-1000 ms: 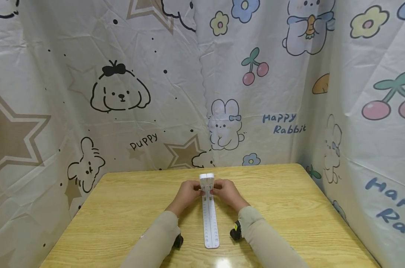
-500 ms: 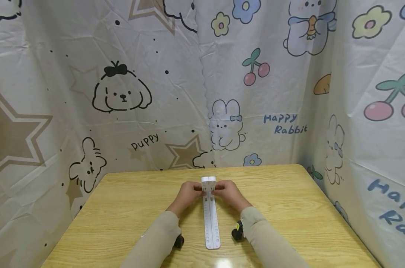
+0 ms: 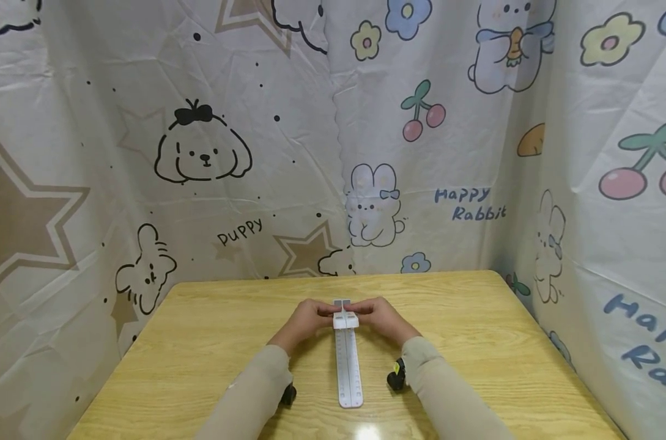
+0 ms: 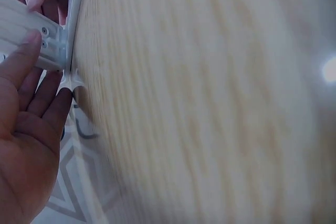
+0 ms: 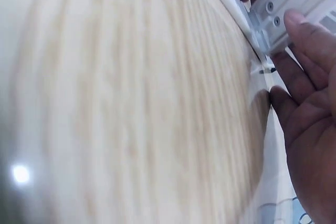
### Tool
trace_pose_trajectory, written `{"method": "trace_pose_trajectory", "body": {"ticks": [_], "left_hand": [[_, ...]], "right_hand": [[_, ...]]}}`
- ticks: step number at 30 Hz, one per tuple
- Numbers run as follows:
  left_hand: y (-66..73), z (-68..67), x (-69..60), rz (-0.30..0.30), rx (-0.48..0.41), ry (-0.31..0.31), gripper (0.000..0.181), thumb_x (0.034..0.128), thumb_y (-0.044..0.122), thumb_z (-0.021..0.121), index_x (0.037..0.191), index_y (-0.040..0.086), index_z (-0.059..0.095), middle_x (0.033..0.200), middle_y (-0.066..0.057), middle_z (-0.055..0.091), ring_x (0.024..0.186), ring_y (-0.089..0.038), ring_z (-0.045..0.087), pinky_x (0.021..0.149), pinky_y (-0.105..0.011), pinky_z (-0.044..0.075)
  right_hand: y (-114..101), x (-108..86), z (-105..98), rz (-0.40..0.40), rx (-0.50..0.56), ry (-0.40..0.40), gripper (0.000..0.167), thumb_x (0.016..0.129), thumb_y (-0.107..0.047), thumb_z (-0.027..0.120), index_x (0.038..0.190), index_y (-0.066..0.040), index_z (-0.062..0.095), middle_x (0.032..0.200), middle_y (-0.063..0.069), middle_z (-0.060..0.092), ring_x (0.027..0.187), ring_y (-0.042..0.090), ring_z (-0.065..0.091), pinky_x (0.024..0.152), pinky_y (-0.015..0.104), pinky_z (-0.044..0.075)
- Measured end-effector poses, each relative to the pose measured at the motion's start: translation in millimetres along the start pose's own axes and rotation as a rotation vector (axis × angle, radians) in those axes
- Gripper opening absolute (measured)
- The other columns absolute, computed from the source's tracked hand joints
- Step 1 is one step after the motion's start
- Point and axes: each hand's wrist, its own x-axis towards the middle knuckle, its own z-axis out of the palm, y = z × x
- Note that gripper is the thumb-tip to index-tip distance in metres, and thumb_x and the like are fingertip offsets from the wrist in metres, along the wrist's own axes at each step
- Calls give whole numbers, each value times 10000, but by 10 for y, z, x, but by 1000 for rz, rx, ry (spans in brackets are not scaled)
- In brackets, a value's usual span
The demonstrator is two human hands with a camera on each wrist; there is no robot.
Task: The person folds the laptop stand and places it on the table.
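Observation:
A white plastic folding stand lies lengthwise on the table, its long flat slotted base pointing toward me. Its hinged upper piece stands raised at the far end and tilts toward me. My left hand pinches that piece from the left, thumb on the near face and fingers behind. From the other side my right hand pinches it likewise. Two small screw-like dots show on the upper piece in the left wrist view. Fingers hide part of the hinge.
The wooden table has its back edge just beyond the hands. A patterned curtain hangs behind it and along both sides. A black wrist device sits under the right sleeve, another under the left.
The stand's upper piece has tipped toward me, so its top end now sits lower and nearer. Both hands have kept hold of it and moved slightly with it. The base stays put.

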Motion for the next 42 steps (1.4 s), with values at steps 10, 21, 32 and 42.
{"method": "trace_pose_trajectory", "body": {"ticks": [10,21,32,42], "left_hand": [[-43,-30,-13,-18,2,-88,383,910,174,790,1286,209,726,1294,11,709,1306,-239,596,1118,-461,479],[-24,-58,-42,7,64,-148,489,827,217,863,1294,237,718,1412,30,624,1377,-237,535,1171,-457,418],[31,-54,-101,34,141,-180,608,763,185,905,1332,204,692,1472,13,569,1432,-206,473,1214,-426,355],[34,-13,-102,70,224,-173,642,739,178,919,1337,171,686,1469,8,566,1427,-171,472,1192,-385,389]], "right_hand": [[5,-20,-43,-2,17,-79,345,921,-104,760,1258,-174,744,1310,26,702,1303,249,603,1077,403,517],[1,-34,-63,-49,-12,-126,370,904,-33,756,1241,-185,755,1343,25,685,1329,257,581,1077,407,516],[18,-23,-29,-82,-123,-102,372,853,-26,807,1170,-218,778,1349,-10,685,1330,264,583,1094,418,504],[20,-55,10,-112,-168,-94,360,869,-9,785,1177,-196,778,1389,-53,657,1369,236,546,1135,429,463]]}}
